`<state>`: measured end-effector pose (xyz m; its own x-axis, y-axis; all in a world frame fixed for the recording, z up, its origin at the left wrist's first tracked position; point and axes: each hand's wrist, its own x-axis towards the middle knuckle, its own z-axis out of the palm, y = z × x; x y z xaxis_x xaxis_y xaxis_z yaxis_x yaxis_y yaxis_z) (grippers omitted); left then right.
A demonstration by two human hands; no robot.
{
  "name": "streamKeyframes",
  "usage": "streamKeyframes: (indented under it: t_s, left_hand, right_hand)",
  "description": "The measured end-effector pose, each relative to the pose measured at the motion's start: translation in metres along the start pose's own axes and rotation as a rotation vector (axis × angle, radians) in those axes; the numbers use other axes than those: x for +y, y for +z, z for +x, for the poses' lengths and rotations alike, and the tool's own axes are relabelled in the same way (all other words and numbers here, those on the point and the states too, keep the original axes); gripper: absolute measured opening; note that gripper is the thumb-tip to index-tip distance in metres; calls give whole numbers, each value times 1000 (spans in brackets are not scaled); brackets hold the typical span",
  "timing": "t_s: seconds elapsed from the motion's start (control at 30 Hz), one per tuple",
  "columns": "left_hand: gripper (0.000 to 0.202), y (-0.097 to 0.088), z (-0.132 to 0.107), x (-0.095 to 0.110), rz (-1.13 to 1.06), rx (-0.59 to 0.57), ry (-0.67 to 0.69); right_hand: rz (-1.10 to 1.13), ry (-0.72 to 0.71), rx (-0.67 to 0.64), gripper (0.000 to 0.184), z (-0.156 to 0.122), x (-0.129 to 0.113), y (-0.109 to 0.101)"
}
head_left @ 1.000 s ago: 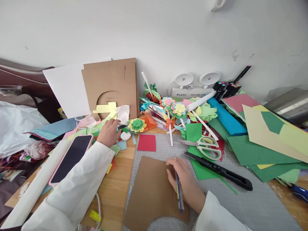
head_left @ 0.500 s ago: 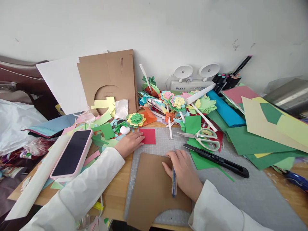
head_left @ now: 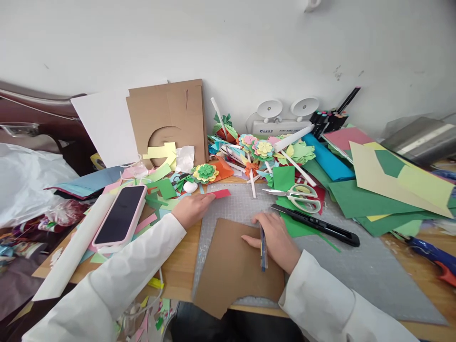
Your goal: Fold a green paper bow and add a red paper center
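My left hand (head_left: 193,210) pinches the edge of a small red paper piece (head_left: 221,193), which is tilted up off the cutting mat (head_left: 233,206). My right hand (head_left: 274,237) rests over a piece of brown cardboard (head_left: 235,261), thumb and fingers curled. A pen (head_left: 263,251) lies in the right hand, its lower end pointing toward me. The cardboard has a curved cut along its near edge. Right of that hand are a black utility knife (head_left: 317,224) and white-handled scissors (head_left: 302,197) on green paper (head_left: 297,227).
A phone (head_left: 121,216) and a rolled white paper (head_left: 76,251) lie at the left. Paper flowers (head_left: 205,173) and scraps crowd the back. Coloured sheets (head_left: 377,199) and a blue glue gun (head_left: 429,251) are at the right. Cardboard panels (head_left: 167,111) lean on the wall.
My left hand has closed on the red paper, which lay flat before and is now lifted at an angle. The right hand still has the pen. The view has shifted slightly.
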<state>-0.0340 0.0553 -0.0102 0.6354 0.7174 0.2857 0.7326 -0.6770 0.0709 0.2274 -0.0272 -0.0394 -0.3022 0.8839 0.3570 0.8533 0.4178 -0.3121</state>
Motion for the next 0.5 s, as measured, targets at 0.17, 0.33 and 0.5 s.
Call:
streamKeyframes:
  t_s: [0.17,0.33,0.5]
  left_hand:
    - [30,-10,-12,11,85,-60,-27]
    - [31,-17,-20,16,138,-47,-136]
    - [32,-31,-20,14,153,20,-218]
  right_hand:
    - [-29,-45,-4,24,-12,-15,-5]
    - [22,2,17,31,-26,-27,1]
    - [254,69,18,33,-34,-27,2]
